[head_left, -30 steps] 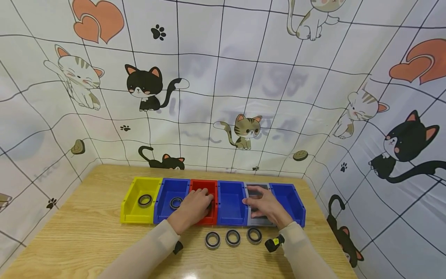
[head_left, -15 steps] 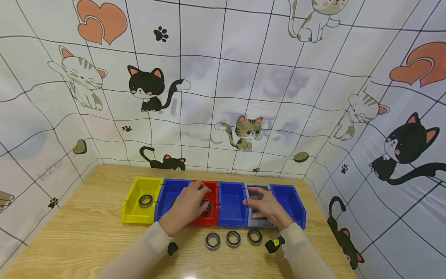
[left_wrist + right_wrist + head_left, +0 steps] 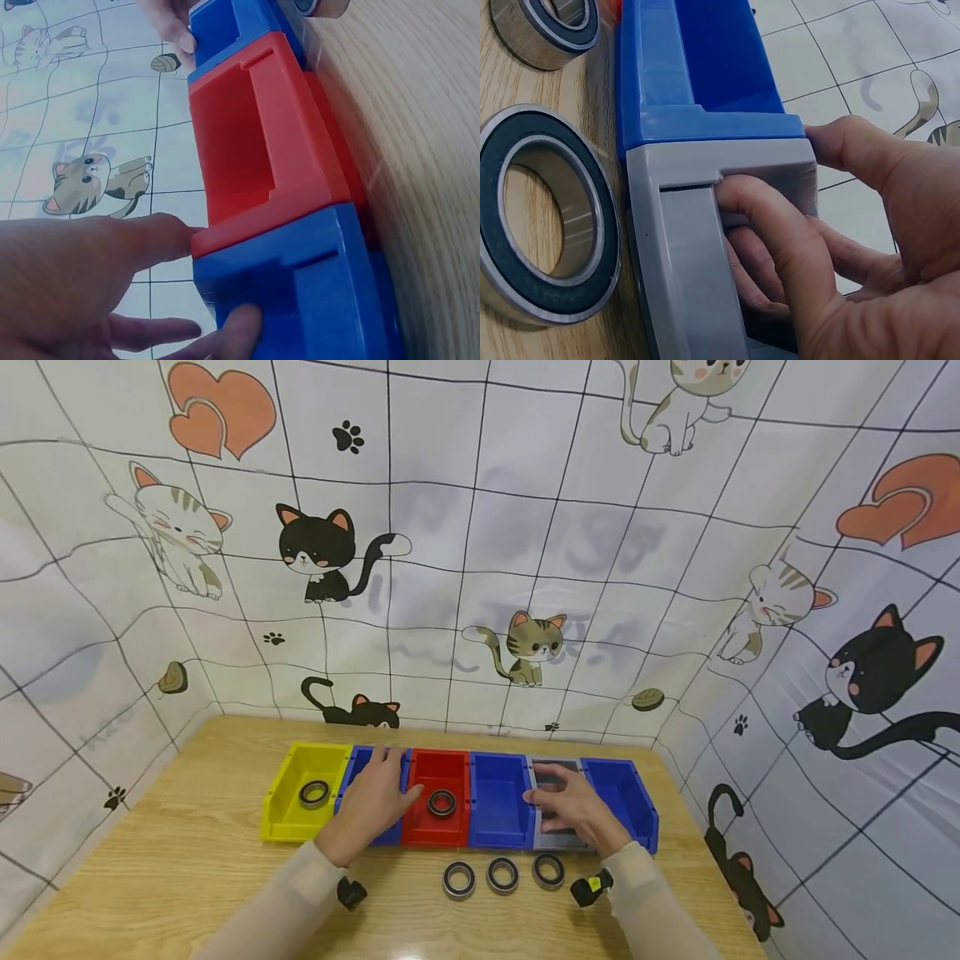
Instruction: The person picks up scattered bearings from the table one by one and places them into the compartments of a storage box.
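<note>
In the head view my left hand (image 3: 371,799) reaches over the left blue bin (image 3: 392,835). Its thumb lies at the edge shared with the red bin (image 3: 442,764), and its loosely bent fingers (image 3: 244,324) dip into the blue one. A black-sealed ball bearing (image 3: 442,803) lies in the red bin. My right hand (image 3: 573,802) stays at the grey bin (image 3: 697,262), thumb by the wall beside the middle blue bin (image 3: 727,52). Its bent fingers (image 3: 742,195) reach inside, partly hidden. No held object shows in either hand.
Three ball bearings lie on the wooden table (image 3: 412,927) before the bins: left (image 3: 447,891), middle (image 3: 491,884) and right (image 3: 539,881). Another bearing (image 3: 303,798) sits in the yellow bin (image 3: 298,828). A blue bin (image 3: 618,789) ends the row at right.
My left hand has moved left out of the red bin to the left blue bin, uncovering the bearing in the red one. My right hand has hardly moved.
</note>
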Available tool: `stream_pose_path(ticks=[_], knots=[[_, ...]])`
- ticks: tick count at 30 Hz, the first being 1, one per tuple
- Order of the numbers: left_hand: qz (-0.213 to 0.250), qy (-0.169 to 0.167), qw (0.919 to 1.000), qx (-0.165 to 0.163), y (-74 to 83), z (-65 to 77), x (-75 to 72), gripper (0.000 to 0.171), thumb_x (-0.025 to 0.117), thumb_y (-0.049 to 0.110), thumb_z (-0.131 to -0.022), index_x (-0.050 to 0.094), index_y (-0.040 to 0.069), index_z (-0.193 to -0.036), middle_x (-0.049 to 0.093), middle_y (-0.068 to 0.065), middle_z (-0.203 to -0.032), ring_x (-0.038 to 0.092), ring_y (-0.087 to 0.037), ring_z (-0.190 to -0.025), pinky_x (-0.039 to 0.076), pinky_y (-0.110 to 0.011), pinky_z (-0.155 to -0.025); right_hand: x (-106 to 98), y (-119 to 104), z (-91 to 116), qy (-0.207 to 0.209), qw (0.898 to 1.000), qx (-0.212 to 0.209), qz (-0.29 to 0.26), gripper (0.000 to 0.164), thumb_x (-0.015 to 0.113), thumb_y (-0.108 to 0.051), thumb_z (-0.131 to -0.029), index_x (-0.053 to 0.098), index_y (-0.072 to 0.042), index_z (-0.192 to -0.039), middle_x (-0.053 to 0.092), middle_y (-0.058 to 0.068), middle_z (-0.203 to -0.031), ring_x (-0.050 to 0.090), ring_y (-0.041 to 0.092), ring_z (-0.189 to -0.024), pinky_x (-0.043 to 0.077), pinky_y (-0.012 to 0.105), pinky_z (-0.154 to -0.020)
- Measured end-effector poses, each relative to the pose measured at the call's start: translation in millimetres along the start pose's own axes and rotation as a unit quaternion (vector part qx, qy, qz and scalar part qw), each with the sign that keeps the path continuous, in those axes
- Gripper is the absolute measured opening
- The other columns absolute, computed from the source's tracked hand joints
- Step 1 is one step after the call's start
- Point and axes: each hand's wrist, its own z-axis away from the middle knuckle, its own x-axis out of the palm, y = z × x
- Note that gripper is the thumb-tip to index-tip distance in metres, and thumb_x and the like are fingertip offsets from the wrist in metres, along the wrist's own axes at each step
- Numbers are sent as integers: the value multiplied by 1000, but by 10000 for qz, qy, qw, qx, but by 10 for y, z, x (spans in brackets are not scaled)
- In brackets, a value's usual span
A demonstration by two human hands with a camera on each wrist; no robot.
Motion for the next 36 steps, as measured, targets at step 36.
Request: stream_pose_path(ticks=[36], knots=[[1151,-700,9902,-364,-107,-44,-22,70,87,21,-106,58,-4,-164,79,-23,-133,81,-33,-112,75,-54,-93,157,7,376,975,9450,-1829,2529,62,84,-24,-110,63,-12,-167,69,21,-156,71,48,-142,71,58,-105]])
